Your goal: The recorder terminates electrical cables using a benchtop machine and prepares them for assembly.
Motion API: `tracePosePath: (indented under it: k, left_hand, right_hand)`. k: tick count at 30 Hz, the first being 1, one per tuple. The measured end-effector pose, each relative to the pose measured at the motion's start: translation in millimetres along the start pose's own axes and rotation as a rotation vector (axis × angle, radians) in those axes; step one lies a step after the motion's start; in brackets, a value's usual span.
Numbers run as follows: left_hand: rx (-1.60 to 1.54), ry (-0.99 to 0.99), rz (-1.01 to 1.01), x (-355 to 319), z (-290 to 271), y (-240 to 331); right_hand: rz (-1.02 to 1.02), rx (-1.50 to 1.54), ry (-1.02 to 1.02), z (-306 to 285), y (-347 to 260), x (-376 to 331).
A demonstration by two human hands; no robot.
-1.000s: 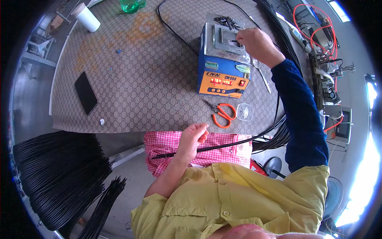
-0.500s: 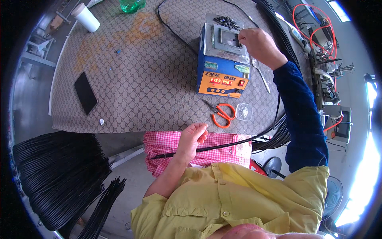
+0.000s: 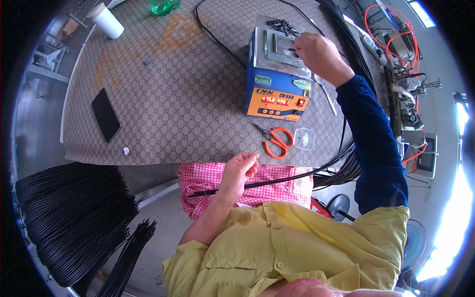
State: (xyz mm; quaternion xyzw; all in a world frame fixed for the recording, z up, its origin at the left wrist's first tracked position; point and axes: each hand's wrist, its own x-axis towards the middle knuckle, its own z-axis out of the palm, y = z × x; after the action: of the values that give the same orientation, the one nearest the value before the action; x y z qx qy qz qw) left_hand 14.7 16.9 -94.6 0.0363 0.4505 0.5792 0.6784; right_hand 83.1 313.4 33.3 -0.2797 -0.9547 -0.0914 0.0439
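Black cable (image 3: 277, 179) lies across the lap, left hand (image 3: 241, 168) curled around it to keep it level. Right hand (image 3: 316, 52) rests atop the blue box (image 3: 277, 74), fingertips pinching something small and dark at its plate; scissors (image 3: 275, 140) nearby.

the machine (image 3: 277, 74) has a dull grey metal top and glossy blue and orange painted sides. the tablecloth (image 3: 183, 99) looks woven and matt. the cable (image 3: 277, 179) is smooth black plastic, the pliers (image 3: 275, 142) have shiny orange plastic grips, the phone (image 3: 106, 115) is glossy black.
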Motion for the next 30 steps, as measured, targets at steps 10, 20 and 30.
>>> tracePosePath:
  k: [10, 20, 30]
  left_hand:
    - [-0.008, 0.004, -0.005, 0, -1, -1]
    - [-0.018, -0.03, 0.018, -9, 10, 15]
    - [-0.015, -0.135, 0.227, -1, 66, 70]
  right_hand:
    - [-0.044, 0.08, 0.067, -1, 3, -1]
    - [0.425, 1.143, -0.104, -33, -1, -39]
    - [0.454, 1.92, -0.097, -28, -15, -91]
